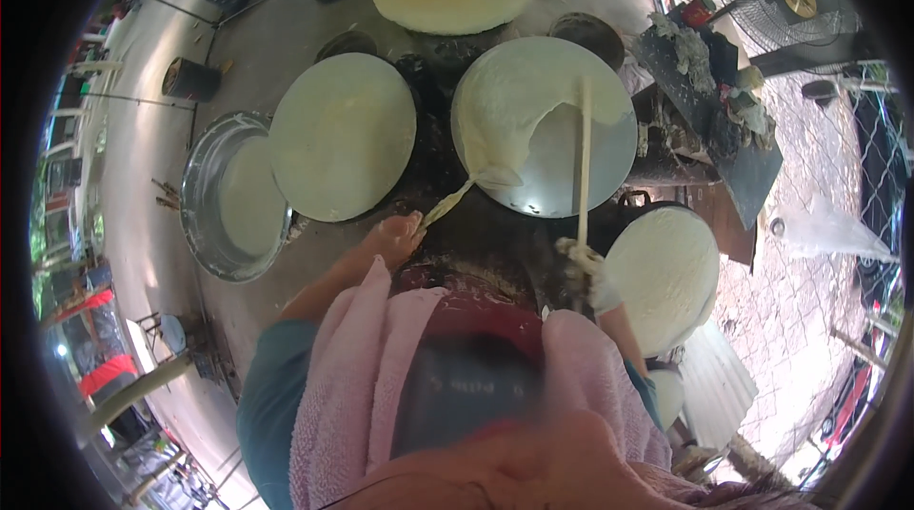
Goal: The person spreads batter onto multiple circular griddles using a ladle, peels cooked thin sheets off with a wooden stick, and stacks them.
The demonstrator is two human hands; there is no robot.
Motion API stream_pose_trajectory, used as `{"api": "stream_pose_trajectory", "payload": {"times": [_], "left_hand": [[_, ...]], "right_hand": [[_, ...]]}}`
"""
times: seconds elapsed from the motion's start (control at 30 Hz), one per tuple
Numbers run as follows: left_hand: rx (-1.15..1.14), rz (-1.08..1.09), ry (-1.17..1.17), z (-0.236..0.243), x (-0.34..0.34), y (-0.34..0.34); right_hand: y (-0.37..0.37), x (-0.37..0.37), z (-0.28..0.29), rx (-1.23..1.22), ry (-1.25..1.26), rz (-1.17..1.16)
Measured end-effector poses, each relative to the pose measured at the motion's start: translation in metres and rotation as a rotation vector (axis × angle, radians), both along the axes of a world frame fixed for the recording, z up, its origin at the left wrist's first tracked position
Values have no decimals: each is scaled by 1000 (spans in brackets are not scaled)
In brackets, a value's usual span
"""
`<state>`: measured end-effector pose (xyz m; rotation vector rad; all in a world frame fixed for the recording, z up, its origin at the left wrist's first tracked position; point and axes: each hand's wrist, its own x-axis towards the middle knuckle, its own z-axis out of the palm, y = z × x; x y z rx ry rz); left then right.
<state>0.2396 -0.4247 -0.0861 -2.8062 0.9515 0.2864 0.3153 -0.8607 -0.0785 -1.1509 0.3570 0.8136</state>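
At 1 o'clock from centre, round plate (562, 172), partly coated with white batter (514, 81). Left hand (398, 236), 9 o'clock, clamped on ladle (495, 177); its bowl sits at plate's 7 o'clock edge. Right hand (584, 272), 4 o'clock, clamped on pale stick (585, 167) running up over plate. Basin (202, 229) at 9 o'clock. Dark panel (466, 396), 6 o'clock: pale lettering, too blurred to read.

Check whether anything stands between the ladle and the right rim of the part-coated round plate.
Yes: seen from above, the long pale stick, held in the right hand, crosses the round plate between the ladle and that rim.
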Motion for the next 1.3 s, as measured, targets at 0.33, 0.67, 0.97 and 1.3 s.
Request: {"api": "stream_pose_trajectory", "payload": {"times": [0.33,0.67,0.97,1.3], "left_hand": [[-18,47,-675,53,43,107],[-614,420,-179,-12,-9,157],[-355,219,-616,43,-8,89],[-505,358,-619,29,-39,36]], "right_hand": [[318,59,-11,-137,135,-402],[223,7,-32,-375,3,-748],[138,-1,-12,-1175,-306,-137],[78,-13,1,-1210,-431,153]]}}
